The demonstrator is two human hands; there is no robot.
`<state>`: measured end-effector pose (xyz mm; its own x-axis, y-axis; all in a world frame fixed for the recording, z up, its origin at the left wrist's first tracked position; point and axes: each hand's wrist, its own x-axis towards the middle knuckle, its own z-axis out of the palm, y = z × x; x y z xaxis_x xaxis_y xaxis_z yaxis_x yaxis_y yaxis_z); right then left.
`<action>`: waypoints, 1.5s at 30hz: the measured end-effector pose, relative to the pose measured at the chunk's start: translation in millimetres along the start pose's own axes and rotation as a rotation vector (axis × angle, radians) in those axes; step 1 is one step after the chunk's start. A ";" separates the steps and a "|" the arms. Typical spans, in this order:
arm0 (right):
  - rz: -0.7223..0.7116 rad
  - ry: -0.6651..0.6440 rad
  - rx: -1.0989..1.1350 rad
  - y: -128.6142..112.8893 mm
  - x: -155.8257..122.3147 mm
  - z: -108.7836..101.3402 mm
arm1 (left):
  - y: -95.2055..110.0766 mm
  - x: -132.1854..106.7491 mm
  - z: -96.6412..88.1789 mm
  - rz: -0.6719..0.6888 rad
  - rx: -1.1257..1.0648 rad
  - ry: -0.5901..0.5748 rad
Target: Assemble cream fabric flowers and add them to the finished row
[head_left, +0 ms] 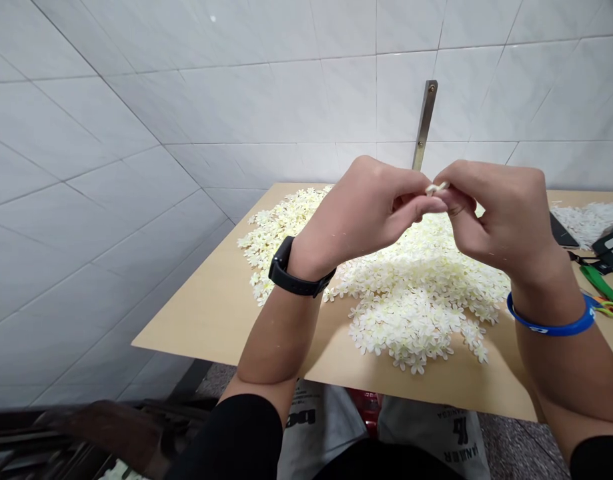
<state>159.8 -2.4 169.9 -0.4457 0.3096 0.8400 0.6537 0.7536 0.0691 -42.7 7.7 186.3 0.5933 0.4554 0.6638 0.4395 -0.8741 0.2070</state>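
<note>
Both hands raised above the desk [211, 313], fingertips meeting; small cream flower piece [437, 188] sits at the meeting point, pinched from 2 sides. Left hand [366, 210] comes in from the left, its grip pressed together on the piece; right hand [501, 213] from the right, thumb and forefinger closed on the same piece; neither hand nearer. Piece too small to read its long axis. Pile of artificial flowers [411, 300] lies directly below, well apart from the grip.
</note>
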 end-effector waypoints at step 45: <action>0.156 0.179 0.184 6.8 -1.1 17.5 | -1.6 1.5 -0.9 -0.023 -0.031 -0.024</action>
<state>154.0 12.5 160.0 -0.2235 0.3351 0.9153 0.5765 0.8026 -0.1531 -43.1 9.7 187.6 0.5990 0.4793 0.6415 0.4324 -0.8678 0.2446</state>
